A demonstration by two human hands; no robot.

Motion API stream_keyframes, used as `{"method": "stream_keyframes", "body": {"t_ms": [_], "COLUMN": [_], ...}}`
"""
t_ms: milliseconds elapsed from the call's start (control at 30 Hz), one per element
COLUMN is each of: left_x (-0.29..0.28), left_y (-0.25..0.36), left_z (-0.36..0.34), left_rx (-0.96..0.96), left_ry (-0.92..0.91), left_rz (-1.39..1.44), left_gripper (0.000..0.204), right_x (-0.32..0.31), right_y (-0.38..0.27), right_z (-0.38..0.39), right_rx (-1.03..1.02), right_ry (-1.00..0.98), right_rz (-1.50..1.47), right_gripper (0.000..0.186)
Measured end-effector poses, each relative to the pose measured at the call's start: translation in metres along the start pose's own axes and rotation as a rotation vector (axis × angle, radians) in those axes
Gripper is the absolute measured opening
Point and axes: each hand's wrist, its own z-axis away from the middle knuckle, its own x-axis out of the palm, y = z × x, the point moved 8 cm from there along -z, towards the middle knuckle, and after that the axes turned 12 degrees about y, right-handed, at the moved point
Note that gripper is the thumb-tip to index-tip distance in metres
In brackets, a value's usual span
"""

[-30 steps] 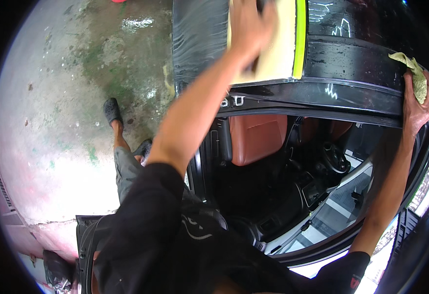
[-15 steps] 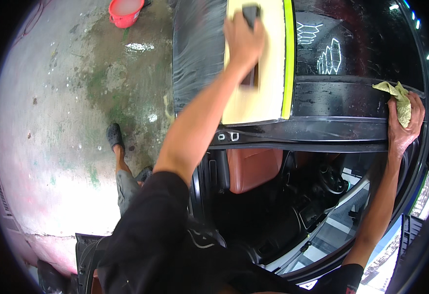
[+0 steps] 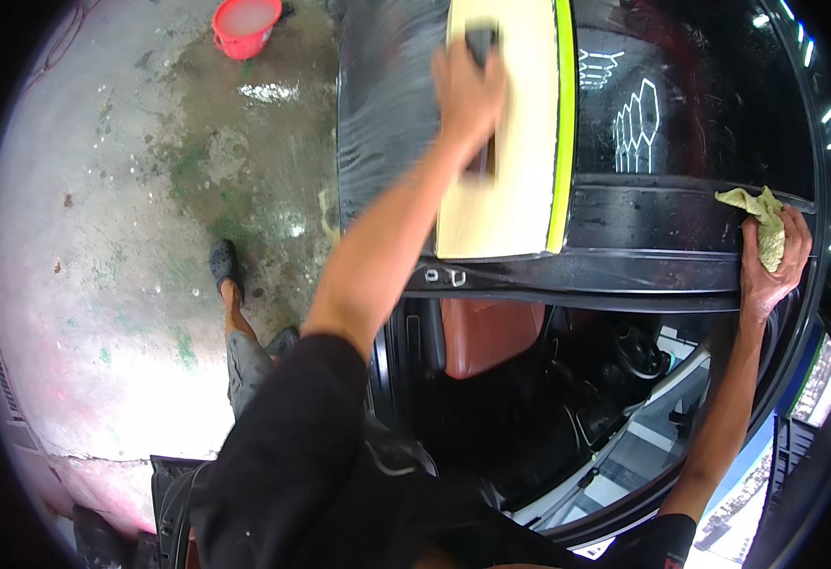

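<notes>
My left hand [image 3: 470, 90] is closed round a long dark handheld block [image 3: 481, 43], smeared by motion; its exact kind is unclear. The block is over a pale yellow band [image 3: 501, 223] edged with a lime-green stripe [image 3: 560, 190] on the black car roof [image 3: 662, 209]. Left of the band, the roof's dark surface [image 3: 387, 142] carries whitish streaks. At the roof's right end my right hand [image 3: 777, 251] grips a crumpled yellow-green cloth [image 3: 766, 228], which sticks out past the thumb and fingers. Its fingers rest at the roof's edge.
Below the roof edge is the open car interior, with a brown seat [image 3: 491, 337] and a steering wheel [image 3: 639, 351]. A red bucket [image 3: 245, 27] of cloudy liquid stands on the wet concrete floor [image 3: 131, 237]. A leg in a dark clog [image 3: 224, 264] shows at left.
The view has shifted a little, so the roof and my right hand appear lower. My left hand has slid slightly farther away along the yellow band with the block.
</notes>
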Motion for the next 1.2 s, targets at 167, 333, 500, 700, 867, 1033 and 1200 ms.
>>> {"method": "stream_keyframes", "body": {"t_ms": [167,333,500,700,867,1033,1200], "left_x": [-0.006,-0.084,-0.016,-0.048,-0.077,-0.028,-0.085], "left_y": [0.011,-0.016,-0.007,-0.040,-0.036,-0.024,-0.041], "left_z": [0.000,0.199,0.019,0.106,0.175,0.008,0.183], "left_rx": [-0.067,0.003,-0.175,-0.003,-0.173,-0.271,-0.085], "left_ry": [-0.022,-0.043,-0.086,0.016,-0.079,-0.078,-0.050], "left_rz": [-0.062,-0.030,0.056,-0.050,-0.002,-0.094,-0.015], "left_gripper": [0.056,0.057,0.051,0.046,0.057,0.054,0.054], "right_x": [-0.001,-0.006,-0.004,-0.001,-0.004,0.005,-0.002], "right_y": [0.000,0.011,0.013,0.018,0.022,0.018,0.024], "right_z": [0.005,0.011,0.002,0.010,0.012,0.003,0.010], "right_rx": [-0.051,-0.047,-0.079,-0.110,-0.084,-0.111,-0.124], "right_ry": [-0.013,0.005,0.027,0.012,0.013,0.025,0.018], "right_rz": [0.023,0.022,-0.003,0.026,0.010,-0.028,0.025], "right_gripper": [0.043,0.041,0.041,0.037,0.038,0.039,0.038]}}
